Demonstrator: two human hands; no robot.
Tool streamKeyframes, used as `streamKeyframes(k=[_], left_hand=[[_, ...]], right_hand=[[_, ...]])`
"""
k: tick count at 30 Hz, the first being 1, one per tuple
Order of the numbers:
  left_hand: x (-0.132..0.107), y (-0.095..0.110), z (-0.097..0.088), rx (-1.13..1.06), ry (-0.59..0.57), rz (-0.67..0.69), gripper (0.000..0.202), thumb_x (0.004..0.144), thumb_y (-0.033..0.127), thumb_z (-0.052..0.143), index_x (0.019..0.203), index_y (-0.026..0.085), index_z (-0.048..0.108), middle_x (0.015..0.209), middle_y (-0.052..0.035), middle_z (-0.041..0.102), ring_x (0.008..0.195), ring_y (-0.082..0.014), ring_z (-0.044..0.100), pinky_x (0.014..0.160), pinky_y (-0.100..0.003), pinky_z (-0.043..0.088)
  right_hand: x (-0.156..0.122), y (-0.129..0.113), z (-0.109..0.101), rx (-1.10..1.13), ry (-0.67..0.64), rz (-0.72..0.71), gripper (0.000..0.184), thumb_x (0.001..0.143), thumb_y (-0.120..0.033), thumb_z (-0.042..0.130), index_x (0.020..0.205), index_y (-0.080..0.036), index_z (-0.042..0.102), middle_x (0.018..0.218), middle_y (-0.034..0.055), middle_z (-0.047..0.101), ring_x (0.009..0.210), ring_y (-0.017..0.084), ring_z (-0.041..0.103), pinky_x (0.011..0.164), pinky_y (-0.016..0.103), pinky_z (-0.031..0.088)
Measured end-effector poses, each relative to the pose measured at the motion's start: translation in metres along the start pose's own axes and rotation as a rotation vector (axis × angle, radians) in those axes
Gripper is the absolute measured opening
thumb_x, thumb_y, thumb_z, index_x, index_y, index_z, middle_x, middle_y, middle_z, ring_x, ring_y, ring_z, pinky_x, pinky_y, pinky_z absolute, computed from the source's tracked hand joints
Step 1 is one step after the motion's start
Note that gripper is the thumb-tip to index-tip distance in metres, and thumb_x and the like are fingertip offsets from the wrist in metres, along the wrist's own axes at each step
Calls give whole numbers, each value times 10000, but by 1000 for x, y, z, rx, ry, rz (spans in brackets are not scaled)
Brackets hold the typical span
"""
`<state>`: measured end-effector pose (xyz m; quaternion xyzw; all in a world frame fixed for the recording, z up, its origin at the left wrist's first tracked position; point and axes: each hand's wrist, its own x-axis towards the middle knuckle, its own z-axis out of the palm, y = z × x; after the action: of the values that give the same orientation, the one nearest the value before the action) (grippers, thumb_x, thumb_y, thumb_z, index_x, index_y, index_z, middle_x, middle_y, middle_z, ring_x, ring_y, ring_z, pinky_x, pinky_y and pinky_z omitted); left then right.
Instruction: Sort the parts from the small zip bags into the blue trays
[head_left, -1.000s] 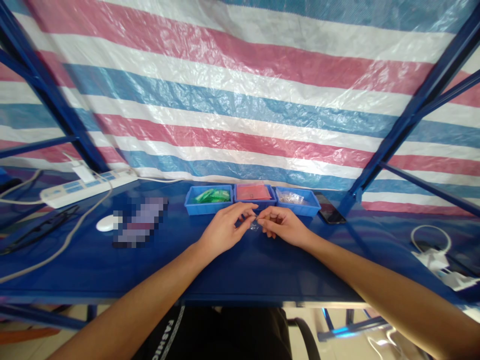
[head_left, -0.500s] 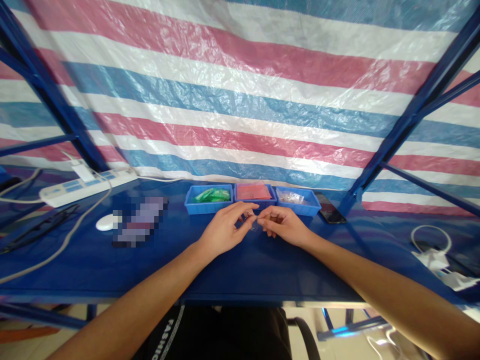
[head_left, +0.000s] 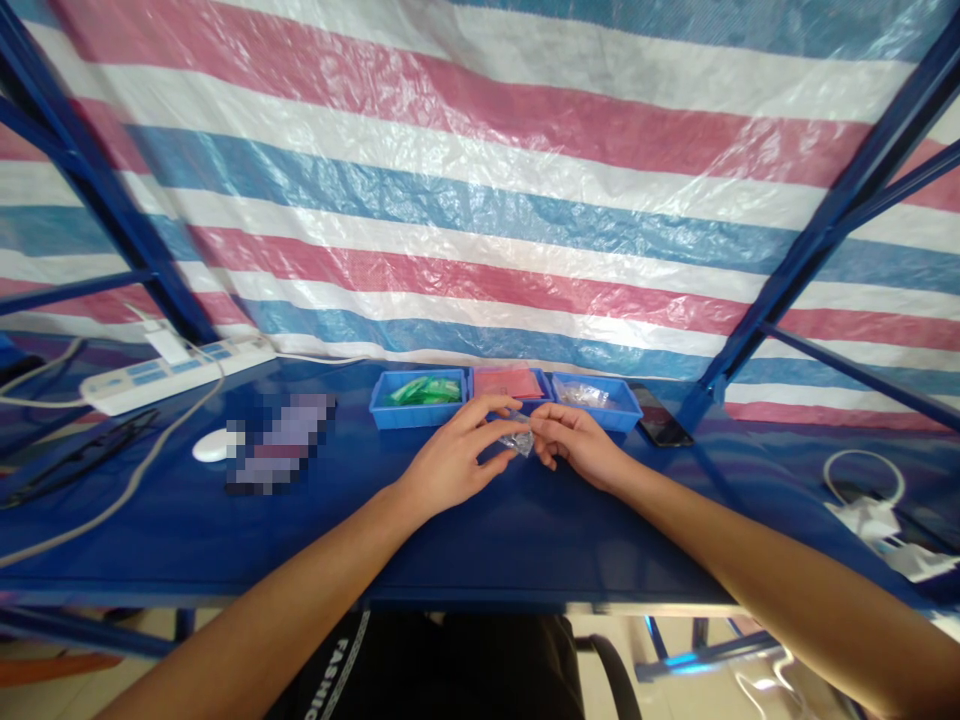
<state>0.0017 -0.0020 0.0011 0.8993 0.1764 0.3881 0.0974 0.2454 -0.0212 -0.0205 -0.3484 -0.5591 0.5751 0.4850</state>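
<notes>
A small, crinkled clear plastic bag (head_left: pixel 517 438) shows between my two hands, just in front of the trays. My left hand (head_left: pixel 459 452) curves around its left side, the thumb below and the fingers above, touching it. At the bag's right edge, my right hand (head_left: pixel 576 442) pinches with thumb and forefinger, the other fingers curled under. What is inside the bag is too small to make out. Right behind the hands stand a blue tray with green packets (head_left: pixel 424 388), a tray with pinkish-red sheets (head_left: pixel 506 382) and a tray with clear bags (head_left: pixel 592 394).
A dark phone (head_left: pixel 661 416) lies right of the trays. On the left are a white power strip (head_left: pixel 180 372), a cable, a white round-ended object (head_left: pixel 214 446) and a pixelated item (head_left: pixel 285 445). White plugs (head_left: pixel 874 525) lie at the right. Striped sheeting hangs behind the blue table (head_left: pixel 480 550).
The clear bag shows more plainly between the hands. My left thumb and fingers have spread apart around it, and my right hand has shifted slightly to the right.
</notes>
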Motion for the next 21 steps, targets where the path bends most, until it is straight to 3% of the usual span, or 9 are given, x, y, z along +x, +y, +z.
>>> streamKeyframes(k=[8,14,21], left_hand=[[1,-1,-5,42,46,62,253,1040,158,648,1233,259,778,1304,-93,734,1214,-229,695,1077,-417,571],[1,-2,-4,63,89,65,235,1064,215,654,1264,249,773,1158,-82,777,1073,-217,714,986,-385,571],[0,-4,-1,55,90,39,225,1077,260,649,1274,230,755,1114,-76,782,1018,-200,726,972,-358,580]], right_hand=[[-3,-1,3,-14,-74,53,356,931,-530,802,904,-204,664,715,-13,677,558,126,598,542,258,481],[-2,2,3,-60,-54,32,398,954,-585,763,1097,-223,677,728,-22,683,561,139,619,524,259,489],[-5,-1,4,-111,-105,-17,383,970,-578,748,1062,-209,695,728,-15,691,561,131,623,534,254,502]])
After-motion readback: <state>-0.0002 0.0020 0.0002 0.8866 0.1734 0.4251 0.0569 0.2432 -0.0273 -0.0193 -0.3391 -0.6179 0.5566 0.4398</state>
